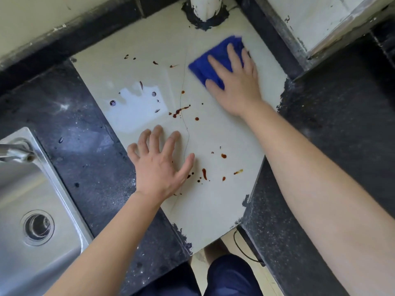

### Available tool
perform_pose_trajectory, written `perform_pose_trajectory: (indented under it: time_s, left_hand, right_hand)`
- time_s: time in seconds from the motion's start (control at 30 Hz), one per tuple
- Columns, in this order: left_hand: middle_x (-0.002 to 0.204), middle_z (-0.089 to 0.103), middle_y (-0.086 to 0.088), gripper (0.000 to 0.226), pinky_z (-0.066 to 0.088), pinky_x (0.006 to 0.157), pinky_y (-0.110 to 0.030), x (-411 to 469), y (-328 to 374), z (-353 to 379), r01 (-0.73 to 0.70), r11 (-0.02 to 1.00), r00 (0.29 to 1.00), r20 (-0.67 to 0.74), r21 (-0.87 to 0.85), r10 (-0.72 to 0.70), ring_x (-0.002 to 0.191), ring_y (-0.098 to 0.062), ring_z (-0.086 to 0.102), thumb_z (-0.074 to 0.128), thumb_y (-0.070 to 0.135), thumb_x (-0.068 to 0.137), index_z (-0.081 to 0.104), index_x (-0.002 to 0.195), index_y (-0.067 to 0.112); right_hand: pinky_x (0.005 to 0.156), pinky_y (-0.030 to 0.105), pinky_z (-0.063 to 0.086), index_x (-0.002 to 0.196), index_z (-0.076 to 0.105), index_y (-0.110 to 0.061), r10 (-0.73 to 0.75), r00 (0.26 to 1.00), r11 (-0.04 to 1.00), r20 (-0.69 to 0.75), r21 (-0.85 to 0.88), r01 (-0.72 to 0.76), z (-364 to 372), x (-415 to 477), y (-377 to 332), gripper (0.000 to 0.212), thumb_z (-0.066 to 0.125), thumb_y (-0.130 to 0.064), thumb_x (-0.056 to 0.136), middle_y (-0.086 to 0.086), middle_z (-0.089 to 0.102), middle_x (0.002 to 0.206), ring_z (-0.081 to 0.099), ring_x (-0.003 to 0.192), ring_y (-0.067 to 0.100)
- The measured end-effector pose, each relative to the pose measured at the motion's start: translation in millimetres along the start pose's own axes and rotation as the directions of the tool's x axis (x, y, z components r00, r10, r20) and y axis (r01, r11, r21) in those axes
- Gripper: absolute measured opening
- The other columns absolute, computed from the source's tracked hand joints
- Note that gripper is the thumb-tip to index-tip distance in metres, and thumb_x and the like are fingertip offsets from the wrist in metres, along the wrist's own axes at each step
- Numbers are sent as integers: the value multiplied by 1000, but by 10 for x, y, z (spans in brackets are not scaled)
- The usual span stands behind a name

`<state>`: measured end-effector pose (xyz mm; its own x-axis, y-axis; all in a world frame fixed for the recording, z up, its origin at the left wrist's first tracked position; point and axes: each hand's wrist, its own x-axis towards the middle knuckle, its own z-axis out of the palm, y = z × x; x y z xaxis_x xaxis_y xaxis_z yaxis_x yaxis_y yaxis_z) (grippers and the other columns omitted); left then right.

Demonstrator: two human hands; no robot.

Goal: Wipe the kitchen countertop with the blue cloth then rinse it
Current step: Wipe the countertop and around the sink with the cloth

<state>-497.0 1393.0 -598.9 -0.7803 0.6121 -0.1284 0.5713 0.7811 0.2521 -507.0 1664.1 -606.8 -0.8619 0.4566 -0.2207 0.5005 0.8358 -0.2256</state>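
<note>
Dozens of brown splatters (179, 112) dot the pale countertop (213, 214) in the head camera view, so the wiping looks barely started. The blue cloth (213, 60) sits at the far right corner of the pale slab, near the white pipe (205, 7), bunched up under the right hand (235, 82). That hand lies flat on top with its fingers straight, pressing rather than gripping. The left hand (158, 165) is spread wide, palm down on the counter near the front, holding nothing, probably just bracing.

Best bet from here is probably long overlapping strokes, pulling from the back corner toward the front so the mess gets dragged one way instead of smeared around. Firm, even palm pressure would help, since the drops look sticky. There's a wet patch (136, 107) left of centre that could thin the stains and spread them, so folding to a clean face of the cloth before hitting it seems smart. The left hand is parked right beside some drops, so it'd need to shift. The sink (64, 231) and tap (15, 153) are on the left for the rinse.
</note>
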Motion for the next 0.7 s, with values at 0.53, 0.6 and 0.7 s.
perform_pose_trajectory:
  time_s: [0.53, 0.6, 0.7]
  left_hand:
    - [148, 35, -8, 59, 20, 106, -58, 10, -53, -27, -18, 1000, 999, 50, 20, 17, 138, -36, 27, 46, 68, 86, 48, 133, 32]
    - [149, 33, -8, 59, 19, 107, -59, 3, -42, -37, -21, 1000, 997, 69, 23, 20, 139, -36, 25, 44, 68, 86, 46, 134, 33]
    - [152, 30, -8, 61, 19, 108, -59, 0, -35, -40, -12, 999, 996, 86, 36, 9, 141, -35, 21, 38, 68, 88, 43, 137, 33]
  right_hand:
    - [122, 53, -4, 158, 7, -39, 255, 966, 966, 43, 32, -256, -143, 525, -12, 67, 25, -63, 98, 11, -9, 167, -8, 150, 44]
    - [122, 54, -3, 158, 9, -38, 243, 970, 970, 11, 32, -243, -46, 315, -88, 66, 25, -62, 98, 11, -7, 167, -7, 150, 43]
    - [123, 53, 0, 158, 13, -37, 127, 992, 992, -10, 28, -126, 104, -343, -129, 65, 27, -61, 99, 11, -3, 167, -5, 151, 41]
